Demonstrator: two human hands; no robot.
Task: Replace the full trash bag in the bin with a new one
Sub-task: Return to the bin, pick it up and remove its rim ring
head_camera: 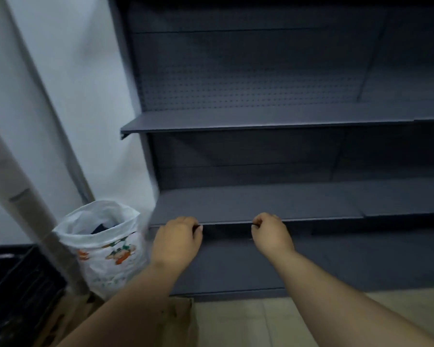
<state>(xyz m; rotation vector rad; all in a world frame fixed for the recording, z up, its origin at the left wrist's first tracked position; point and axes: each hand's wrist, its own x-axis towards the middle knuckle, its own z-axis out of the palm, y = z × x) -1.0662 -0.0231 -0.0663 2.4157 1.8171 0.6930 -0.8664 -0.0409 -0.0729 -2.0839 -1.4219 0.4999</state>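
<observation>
Both arms are stretched forward toward a dark grey shelf unit. The left hand and the right hand are held in front of the lip of the lower shelf, side by side and clearly apart from each other. Each hand is curled into a loose fist, fingers folded in against the thumb. Something thin and dark appears to be pinched at the fingertips of each hand and stretched between them, but against the dark shelf edge it cannot be made out for certain, so what the hands are clamped on cannot be told.

A white bag with an orange and green print is seen on the floor to the left of the shelf unit, near the left hand but not touched by it. Its mouth is open and folded outward, and dark contents are visible inside. Whether a bin is enclosed under it cannot be told.

A pale, slanted post is seen beside the bag. A black crate lies in the lower left corner. Brown cardboard is partly hidden under the left forearm, on the light tiled floor.
</observation>
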